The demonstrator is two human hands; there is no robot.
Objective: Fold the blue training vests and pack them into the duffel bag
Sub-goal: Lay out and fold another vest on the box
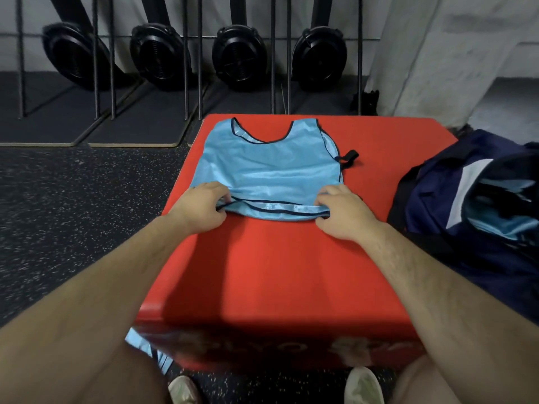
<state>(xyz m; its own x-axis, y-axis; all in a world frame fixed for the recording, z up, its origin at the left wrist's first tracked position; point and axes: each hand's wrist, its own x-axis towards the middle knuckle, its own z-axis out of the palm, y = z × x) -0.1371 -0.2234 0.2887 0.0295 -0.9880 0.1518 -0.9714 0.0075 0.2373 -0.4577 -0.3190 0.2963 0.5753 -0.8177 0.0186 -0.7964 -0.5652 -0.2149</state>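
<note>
My left grip [201, 207] and right grip [342, 212] pinch vest [271, 167] hem. Best: lift evenly, fold to far neckline, corners matched.

The vest [271, 167] lies on the far half of the box [277, 272], neck hole farthest from the person. The left hand [201, 208] pinches its near left corner, the right hand [341, 211] its near right. The duffel bag [472, 217] sits against the box's right side, with more cloth [495, 225] inside. Fan machines [239, 59] stand in a row behind.
</note>
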